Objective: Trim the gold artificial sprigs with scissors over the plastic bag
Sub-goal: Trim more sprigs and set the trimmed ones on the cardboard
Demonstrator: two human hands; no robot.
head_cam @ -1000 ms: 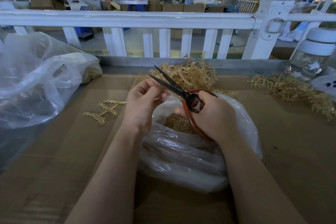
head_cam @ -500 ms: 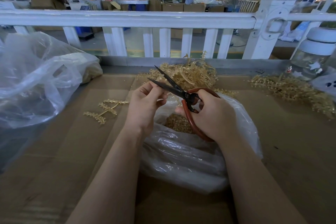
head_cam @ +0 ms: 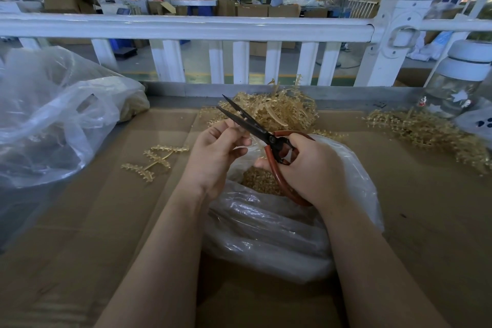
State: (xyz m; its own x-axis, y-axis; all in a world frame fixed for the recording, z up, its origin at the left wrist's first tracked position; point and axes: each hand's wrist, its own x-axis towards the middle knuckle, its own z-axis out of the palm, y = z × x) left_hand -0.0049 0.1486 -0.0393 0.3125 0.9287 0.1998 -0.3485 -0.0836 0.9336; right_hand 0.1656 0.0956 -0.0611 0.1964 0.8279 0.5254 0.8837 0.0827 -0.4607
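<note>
Gripping the red looped handles of the scissors (head_cam: pixel 269 138), the right hand (head_cam: pixel 311 170) has its fingers curled through and round them, while the two dark blades stand slightly apart, pointing up and away from the plastic bag (head_cam: pixel 269 224). The left hand (head_cam: pixel 215 152) hovers just above the bag's mouth, fingertips pinched together close against the lower blade; whatever small piece it pinches is too small to make out. Both forearms reach in from the near edge, converging over the bag.

The bag is clear, crumpled and open at the top, holding a heap of gold trimmings (head_cam: pixel 261 181). It lies on the cardboard-covered table (head_cam: pixel 426 221). Beyond the bag sits one tangled pile of gold sprigs (head_cam: pixel 282 110), beaded and fern-like. A second pile (head_cam: pixel 426 133) lies to the bag's right, and one loose sprig (head_cam: pixel 157 157) lies flat to its left. Farther left of the bag is a second, larger clear bag (head_cam: pixel 53 114).
</note>
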